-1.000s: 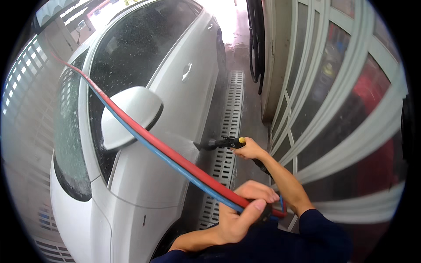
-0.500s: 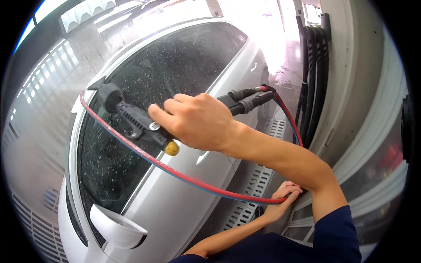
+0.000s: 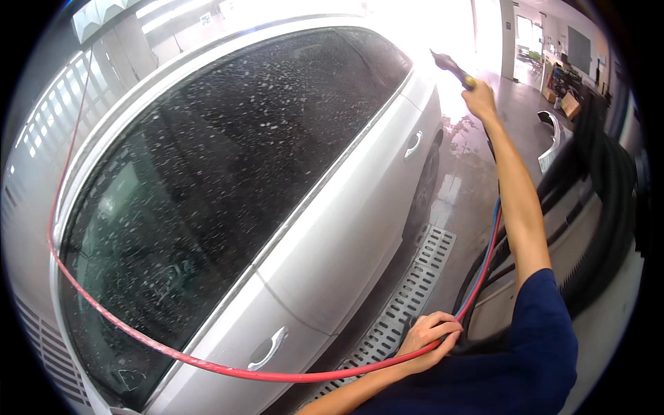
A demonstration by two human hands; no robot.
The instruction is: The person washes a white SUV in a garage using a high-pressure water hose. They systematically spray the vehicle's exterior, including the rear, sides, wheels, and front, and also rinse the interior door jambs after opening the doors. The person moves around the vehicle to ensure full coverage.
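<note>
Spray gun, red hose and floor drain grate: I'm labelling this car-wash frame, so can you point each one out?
spray gun point(image 3: 451, 67), head view, on its dark barrel above the right hand point(image 3: 480, 99).
red hose point(image 3: 207, 362), head view, on the loop crossing the car door.
floor drain grate point(image 3: 415, 287), head view, on its slotted metal.

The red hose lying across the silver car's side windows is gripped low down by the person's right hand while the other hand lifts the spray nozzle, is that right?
Not quite: the head view shows the left hand gripping the red hose low down, while the right hand lifts the spray nozzle. The hose does lie across the silver car windows.
</note>
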